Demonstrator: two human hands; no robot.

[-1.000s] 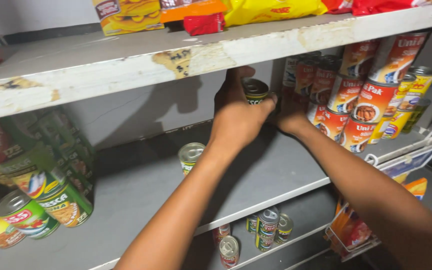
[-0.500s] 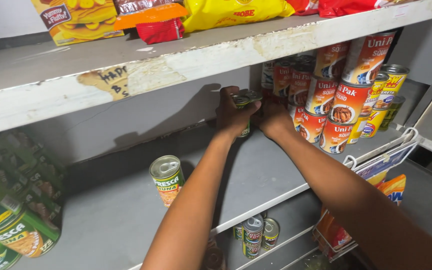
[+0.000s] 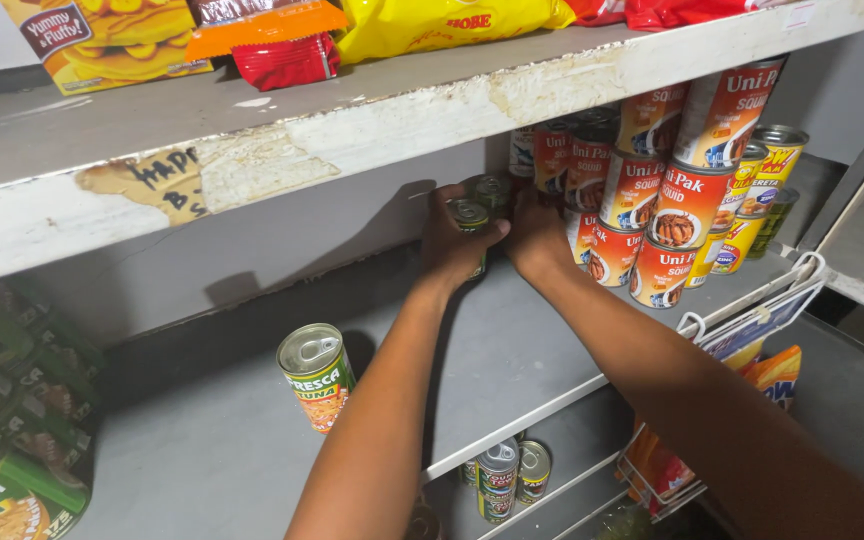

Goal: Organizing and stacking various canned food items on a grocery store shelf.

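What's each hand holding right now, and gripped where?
Left hand grips a small green-labelled can around its side, just below the lid. Right hand rests by neighbouring cans at the shelf's back; its grip cannot be told.

Single head view, looking down — close on shelf (image 3: 252, 440)

Even, moderate light from front-left; upper shelf (image 3: 372, 130) casts soft shade on back wall (image 3: 252, 250). Arm shadows fall rightward. Green cans (image 3: 12, 440) at left edge blurred, stretched; centre sharp
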